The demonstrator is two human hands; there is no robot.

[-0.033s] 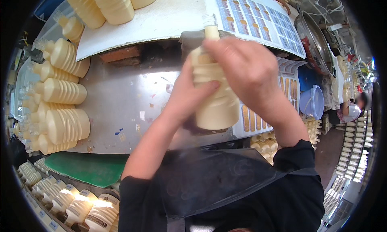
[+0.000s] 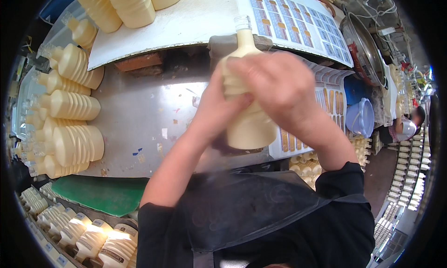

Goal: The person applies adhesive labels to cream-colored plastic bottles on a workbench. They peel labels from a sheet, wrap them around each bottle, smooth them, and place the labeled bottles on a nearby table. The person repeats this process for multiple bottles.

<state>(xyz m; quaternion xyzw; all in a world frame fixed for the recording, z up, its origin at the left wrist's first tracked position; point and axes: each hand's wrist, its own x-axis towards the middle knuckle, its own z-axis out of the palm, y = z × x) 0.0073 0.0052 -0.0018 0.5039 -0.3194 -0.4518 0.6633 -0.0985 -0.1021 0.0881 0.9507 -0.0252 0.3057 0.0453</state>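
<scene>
I hold a cream-coloured ribbed plastic bottle point(image 2: 249, 123) upright above the metal worktable point(image 2: 139, 123); its clear uncapped neck points away from me. My left hand point(image 2: 219, 110) grips its left side near the middle. My right hand point(image 2: 279, 86) covers the front and right side, fingers pressed on the ribbed body. Both hands are slightly blurred.
Several like bottles lie on their sides at the table's left point(image 2: 70, 105), and more on a white board point(image 2: 177, 21) at the back. Sheets of labels point(image 2: 298, 16) lie at the back right. Labelled bottles point(image 2: 93, 240) stand lower left. A blue bucket point(image 2: 361, 117) and another person point(image 2: 409, 123) are at right.
</scene>
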